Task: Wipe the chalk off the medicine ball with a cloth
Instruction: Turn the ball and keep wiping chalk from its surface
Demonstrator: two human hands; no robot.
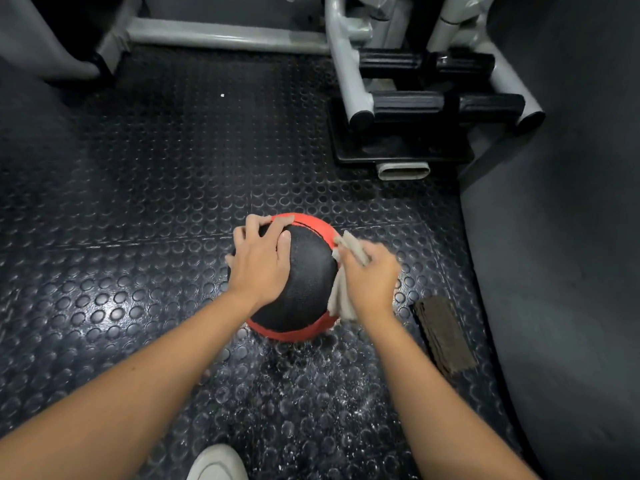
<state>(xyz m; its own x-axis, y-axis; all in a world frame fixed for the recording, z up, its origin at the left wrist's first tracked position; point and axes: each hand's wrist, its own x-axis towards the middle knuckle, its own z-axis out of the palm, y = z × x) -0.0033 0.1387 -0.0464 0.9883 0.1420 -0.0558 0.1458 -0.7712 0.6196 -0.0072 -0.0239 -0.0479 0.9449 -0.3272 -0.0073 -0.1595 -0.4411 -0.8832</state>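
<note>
- The black studded rubber floor (138,202) fills most of your view.
- A dark grey curved panel (571,237) runs down your right side; what it belongs to I cannot tell.
- A grey tubular machine frame (346,64) stands at the far edge. It carries two black ribbed grips (446,105) and sits over a black base plate (401,147).
- The medicine ball (308,278), black with red bands, rests on the floor straight ahead of you, between your two hands and well short of the frame.
- White chalk dust (311,382) speckles the floor just on your side of the ball.
- Your left hand (259,261) lies on the ball's upper left. Its fingers are spread over the curve and the fingertips reach the far red band. It holds nothing.
- Your right hand (370,278) is against the ball's right side and looks blurred. Its fingers are curled round the cloth.
- A brown folded pad (445,334) lies flat on the floor to the right of your right wrist, apart from the ball.
- The pale grey cloth (341,299) is bunched in your right hand and touches the ball. One end sticks out past your fingers and the other hangs below your palm.
- The toe of your white shoe (216,462) shows at the bottom edge.
- A tiny white speck (222,95) sits on the floor far ahead.
</note>
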